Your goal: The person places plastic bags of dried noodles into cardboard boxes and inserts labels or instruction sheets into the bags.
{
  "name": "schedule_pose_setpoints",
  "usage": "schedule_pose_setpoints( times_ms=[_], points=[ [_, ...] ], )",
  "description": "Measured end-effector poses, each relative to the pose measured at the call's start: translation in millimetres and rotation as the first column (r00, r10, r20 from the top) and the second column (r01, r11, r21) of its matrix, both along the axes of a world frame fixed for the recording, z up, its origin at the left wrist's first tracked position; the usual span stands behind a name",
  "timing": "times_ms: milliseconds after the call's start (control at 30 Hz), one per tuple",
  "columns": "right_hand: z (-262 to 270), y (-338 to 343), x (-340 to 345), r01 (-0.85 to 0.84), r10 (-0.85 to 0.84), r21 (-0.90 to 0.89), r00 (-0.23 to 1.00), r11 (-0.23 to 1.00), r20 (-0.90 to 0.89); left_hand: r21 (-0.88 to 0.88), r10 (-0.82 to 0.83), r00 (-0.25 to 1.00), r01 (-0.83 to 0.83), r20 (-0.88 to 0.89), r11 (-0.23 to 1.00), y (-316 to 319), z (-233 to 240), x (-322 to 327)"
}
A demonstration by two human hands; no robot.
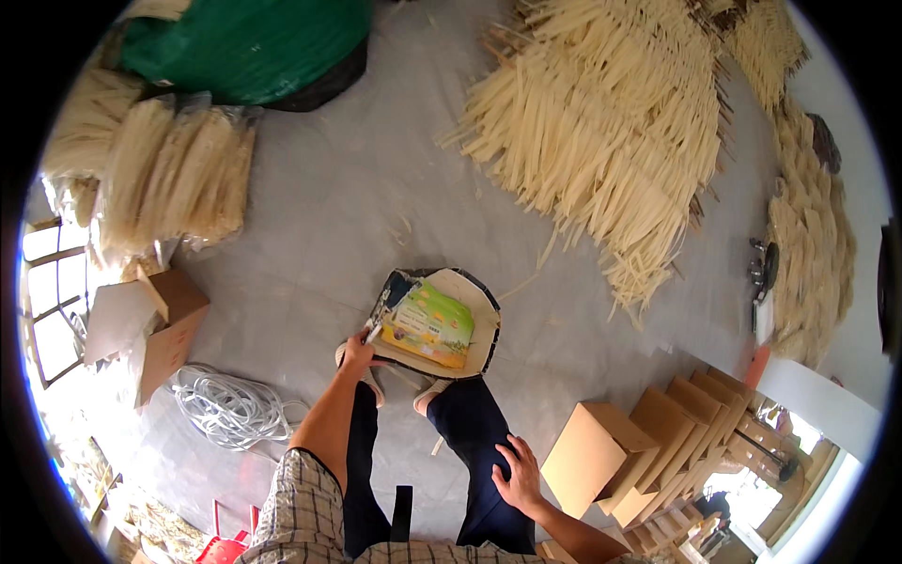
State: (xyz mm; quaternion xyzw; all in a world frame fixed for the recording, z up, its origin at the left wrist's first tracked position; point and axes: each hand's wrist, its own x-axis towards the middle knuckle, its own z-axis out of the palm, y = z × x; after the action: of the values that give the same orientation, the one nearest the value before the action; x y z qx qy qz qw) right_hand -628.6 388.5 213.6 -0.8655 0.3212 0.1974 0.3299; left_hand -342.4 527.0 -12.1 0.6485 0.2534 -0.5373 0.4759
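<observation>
My left hand (359,351) grips the lower left rim of a shallow pale container (487,321) with a black edge, in front of my feet. Some small white item shows at its fingers; what it is cannot be told. Inside the container lies a green and yellow printed plastic packet (433,324), with a dark cloth-like piece (399,287) beside it at the upper left. My right hand (520,479) rests with spread fingers on my right knee, over dark trousers, and holds nothing.
A large heap of pale plant-like strips (599,120) lies ahead to the right. Bagged bundles (176,169) and an opened cardboard box (165,331) stand left, near coiled white strapping (229,407). Cardboard boxes (599,451) line the right. A green covering (254,49) is at the upper left.
</observation>
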Motion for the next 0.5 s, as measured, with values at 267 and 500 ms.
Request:
schedule_pose_setpoints(
  times_ms=[267, 500],
  points=[
    [0, 25, -20, -0.023, 0.023, 0.018, 1.0, 1.0, -0.004, -0.136, 0.343, 0.938, -0.347, -0.053, 0.928, 81, 143, 8],
    [28, 36, -18, 0.22, -0.187, 0.367, 0.975, 0.904, -0.123, -0.212, 0.619, 0.778, -0.591, 0.106, 0.779, 171, 266, 14]
  ],
)
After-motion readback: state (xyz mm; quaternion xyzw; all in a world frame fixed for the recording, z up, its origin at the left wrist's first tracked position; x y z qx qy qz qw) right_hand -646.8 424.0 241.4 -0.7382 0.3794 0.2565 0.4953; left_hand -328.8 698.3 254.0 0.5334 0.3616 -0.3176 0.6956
